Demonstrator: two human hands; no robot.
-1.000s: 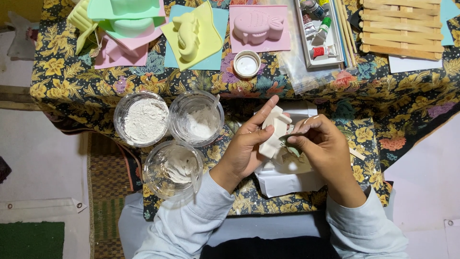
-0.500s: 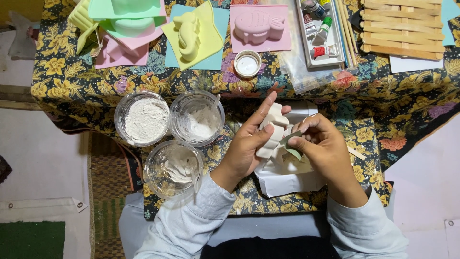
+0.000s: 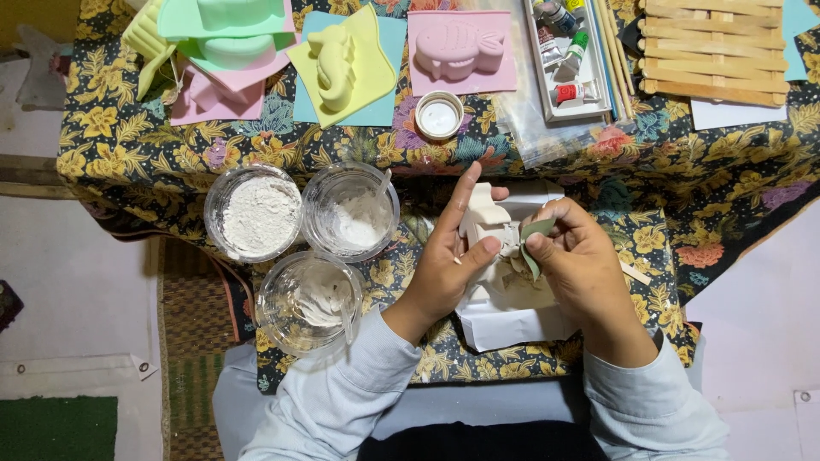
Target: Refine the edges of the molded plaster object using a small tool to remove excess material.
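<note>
My left hand (image 3: 448, 256) grips the white figure (image 3: 489, 224); my right hand (image 3: 574, 256) pinches a green scrap (image 3: 535, 232) beside it. I should rub lightly.

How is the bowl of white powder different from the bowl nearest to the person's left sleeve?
The powder bowl is filled with dry, heaped white powder and has nothing standing in it. The near bowl holds only a smeared, wet-looking white mix, with clear glass showing, and a spoon rests inside. The powder bowl lies farther from the left hand. Both are round, clear and stand on the flowered cloth.
</note>
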